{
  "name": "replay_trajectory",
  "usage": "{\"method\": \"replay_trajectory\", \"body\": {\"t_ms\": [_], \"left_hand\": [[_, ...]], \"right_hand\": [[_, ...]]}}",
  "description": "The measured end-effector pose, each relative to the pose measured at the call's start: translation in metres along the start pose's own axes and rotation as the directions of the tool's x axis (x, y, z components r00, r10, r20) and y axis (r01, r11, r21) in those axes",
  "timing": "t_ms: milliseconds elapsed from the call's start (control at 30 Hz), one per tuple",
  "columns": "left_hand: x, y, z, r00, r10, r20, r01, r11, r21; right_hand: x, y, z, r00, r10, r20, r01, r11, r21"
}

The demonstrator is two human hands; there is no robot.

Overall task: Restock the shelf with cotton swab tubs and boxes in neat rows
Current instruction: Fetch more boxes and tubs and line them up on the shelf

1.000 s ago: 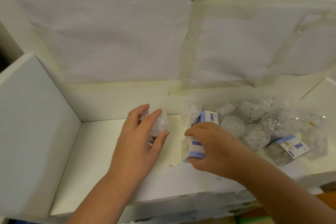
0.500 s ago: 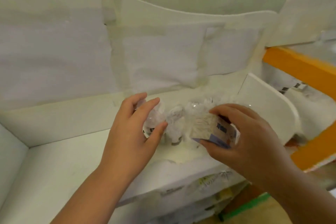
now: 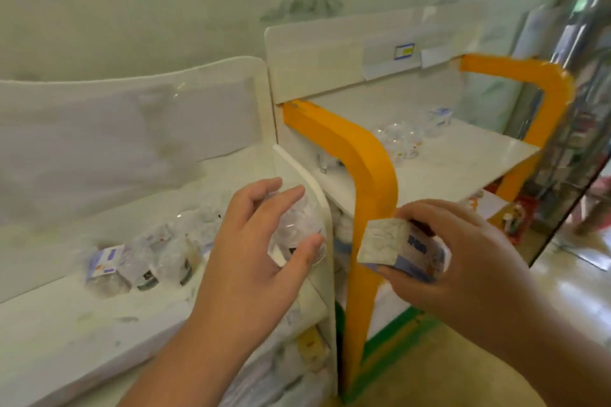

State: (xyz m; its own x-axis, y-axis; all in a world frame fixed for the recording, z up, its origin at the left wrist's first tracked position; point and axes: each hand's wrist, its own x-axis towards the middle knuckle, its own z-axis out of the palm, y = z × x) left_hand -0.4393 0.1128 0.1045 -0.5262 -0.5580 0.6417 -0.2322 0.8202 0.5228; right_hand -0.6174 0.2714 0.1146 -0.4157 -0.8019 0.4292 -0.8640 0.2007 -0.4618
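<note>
A white shelf (image 3: 82, 317) runs to the left of and beneath the left hand, its upright end panel just behind that hand's fingertips. Beyond the right hand stands a second white shelf (image 3: 463, 155) framed in orange, with a few clear tubs (image 3: 401, 142) on it, well apart from both hands.

To the left of the left hand, a loose group of clear tubs and boxes (image 3: 142, 261) lies on the near shelf, white swabs showing through, one with a blue-and-white label.

The left hand (image 3: 254, 261) curls its fingers and thumb round a clear round cotton swab tub (image 3: 297, 228), held in the air in front of the end panel. The right hand (image 3: 463, 261) pinches a cotton swab box (image 3: 400, 248), blue and white with one pale end turned toward the left hand, between thumb below and fingers above, held in front of the orange frame.

Compared with a second ago, both items are lifted off the shelf, and the view has swung right, bringing the orange-framed shelf into sight.

The picture is motion-blurred: printing on the box is unreadable, and the tub is partly hidden by the fingers. Lower shelves below the hands are too smeared to make out.
</note>
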Motion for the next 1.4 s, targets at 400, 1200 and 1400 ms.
{"method": "replay_trajectory", "body": {"t_ms": [400, 1200, 1400], "left_hand": [[0.030, 0.091, 0.170, 0.963, 0.039, 0.268, 0.002, 0.989, -0.150], [0.217, 0.071, 0.468, 0.980, -0.008, 0.198, 0.058, 0.967, -0.248], [0.239, 0.047, 0.489, 0.990, -0.058, 0.131, 0.085, 0.974, -0.210]], "right_hand": [[-0.056, 0.151, -0.089, 0.964, 0.213, -0.159, -0.231, 0.968, -0.099], [0.149, 0.433, -0.086, 0.963, 0.240, -0.127, -0.266, 0.923, -0.277], [0.204, 0.486, -0.060, 0.990, 0.126, -0.065, -0.137, 0.968, -0.210]]}}
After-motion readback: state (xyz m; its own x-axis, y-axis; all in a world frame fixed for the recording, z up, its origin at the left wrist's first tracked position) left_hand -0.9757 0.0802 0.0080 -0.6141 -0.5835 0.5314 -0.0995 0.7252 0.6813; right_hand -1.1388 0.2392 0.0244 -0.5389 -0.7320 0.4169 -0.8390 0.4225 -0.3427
